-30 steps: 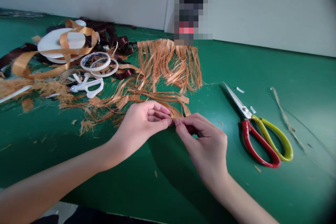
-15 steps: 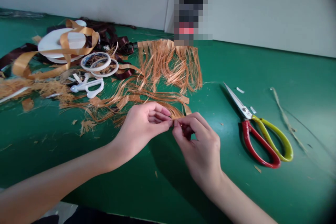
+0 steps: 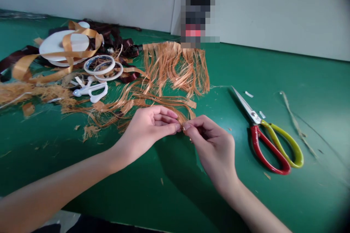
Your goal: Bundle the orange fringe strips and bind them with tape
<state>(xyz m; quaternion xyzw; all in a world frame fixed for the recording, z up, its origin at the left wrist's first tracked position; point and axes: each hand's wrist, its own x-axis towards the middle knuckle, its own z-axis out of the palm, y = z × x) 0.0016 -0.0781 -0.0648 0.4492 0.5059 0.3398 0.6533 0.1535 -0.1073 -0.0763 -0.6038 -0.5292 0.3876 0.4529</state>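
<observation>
Left hand (image 3: pixel 146 125), right hand (image 3: pixel 213 145): fingertips pinched on frayed copper-coloured ribbon strands (image 3: pixel 183 118), apparently for tension; red-and-yellow-handled steel scissors (image 3: pixel 269 151) right of the strands, unheld, within reach.

no legible text anywhere; pixelated object (image 3: pixel 199 14) possibly labelled, unreadable.

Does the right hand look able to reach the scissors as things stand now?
Probably yes: only green table lies between the right hand and the scissors, though that hand now pinches orange strips.
</observation>
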